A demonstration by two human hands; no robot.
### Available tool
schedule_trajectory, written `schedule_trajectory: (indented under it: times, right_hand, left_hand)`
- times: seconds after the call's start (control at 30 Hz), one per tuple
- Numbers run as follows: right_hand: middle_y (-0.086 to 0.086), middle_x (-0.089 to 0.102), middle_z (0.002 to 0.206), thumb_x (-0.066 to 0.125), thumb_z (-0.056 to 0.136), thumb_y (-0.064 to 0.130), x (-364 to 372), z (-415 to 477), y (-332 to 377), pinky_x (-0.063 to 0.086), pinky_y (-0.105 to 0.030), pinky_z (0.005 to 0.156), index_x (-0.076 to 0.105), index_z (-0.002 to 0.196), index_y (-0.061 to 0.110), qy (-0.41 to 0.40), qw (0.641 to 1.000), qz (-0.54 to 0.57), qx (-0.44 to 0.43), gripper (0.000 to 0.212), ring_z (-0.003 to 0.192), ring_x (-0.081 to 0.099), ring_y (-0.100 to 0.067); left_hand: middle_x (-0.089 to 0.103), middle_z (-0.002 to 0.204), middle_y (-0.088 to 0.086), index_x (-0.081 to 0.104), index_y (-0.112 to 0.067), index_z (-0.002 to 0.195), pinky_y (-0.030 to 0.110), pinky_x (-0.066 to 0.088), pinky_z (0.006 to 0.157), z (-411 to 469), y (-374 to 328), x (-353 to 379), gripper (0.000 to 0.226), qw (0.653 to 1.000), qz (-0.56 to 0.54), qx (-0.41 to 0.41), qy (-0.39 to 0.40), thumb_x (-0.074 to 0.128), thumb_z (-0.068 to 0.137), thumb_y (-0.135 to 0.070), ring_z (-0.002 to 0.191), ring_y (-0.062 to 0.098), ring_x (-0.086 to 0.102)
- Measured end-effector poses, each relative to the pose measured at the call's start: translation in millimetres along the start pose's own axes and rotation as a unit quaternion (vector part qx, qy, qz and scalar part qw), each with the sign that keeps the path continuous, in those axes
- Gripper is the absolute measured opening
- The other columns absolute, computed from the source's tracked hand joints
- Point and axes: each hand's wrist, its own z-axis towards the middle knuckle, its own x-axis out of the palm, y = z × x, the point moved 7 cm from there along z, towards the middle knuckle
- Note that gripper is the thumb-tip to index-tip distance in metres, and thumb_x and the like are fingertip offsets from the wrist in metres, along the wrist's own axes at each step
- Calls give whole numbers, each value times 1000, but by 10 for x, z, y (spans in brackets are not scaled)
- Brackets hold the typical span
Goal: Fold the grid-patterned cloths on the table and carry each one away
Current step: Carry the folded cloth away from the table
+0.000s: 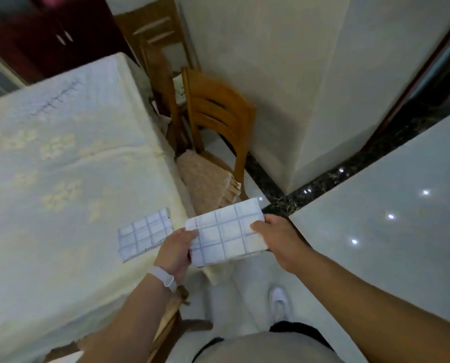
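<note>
I hold a folded grid-patterned cloth [225, 233] between both hands, off the edge of the desk [48, 166] and above the pale floor. My left hand [175, 251] pinches its near left corner, thumb on top and fingers curled beneath. My right hand [279, 239] grips the right end the same way, thumb lying across the top face. The cloth is a neat rectangle, roughly level, tilted slightly up on the right.

A second folded grid-patterned cloth [144, 234] lies flat on the desk near its right edge, just beside my left hand and not touching it. The desk is covered with a cream cloth with a faint flower pattern. A white band [163, 277] sits on my left wrist. A wooden chair [216, 132] with a cushioned seat stands beyond the held cloth, by the desk's corner. My white shoe [279, 302] shows below.
</note>
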Motion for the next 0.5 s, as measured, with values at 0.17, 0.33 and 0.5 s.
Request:
schedule_trajectory:
  times: [0.17,0.33,0.5]
  right_hand:
    - [-5,67,101,57,92,17,44,368,212,52,-44,90,66,104,17,70,995,-65,5,14,96,62,-23]
    - [-4,70,99,58,91,15,394,503,316,52,-51,93,67,88,18,140,985,-102,7,10,96,66,-25]
    - [-8,70,99,56,92,11,867,587,322,56,-45,83,66,94,18,203,969,-138,21,12,90,67,-23]
  left_hand:
    - [70,97,15,64,-5,101,47,54,83,25,-78,-5,13,997,-41,15,-63,54,92,-7,87,28,67]
    - [69,107,20,62,-2,104,54,52,88,-38,-111,-326,16,989,-70,23,-127,56,91,-10,95,33,67]
    - [71,100,18,64,-4,94,52,55,82,-94,-123,-767,9,976,-103,33,-189,57,92,-10,91,35,68]
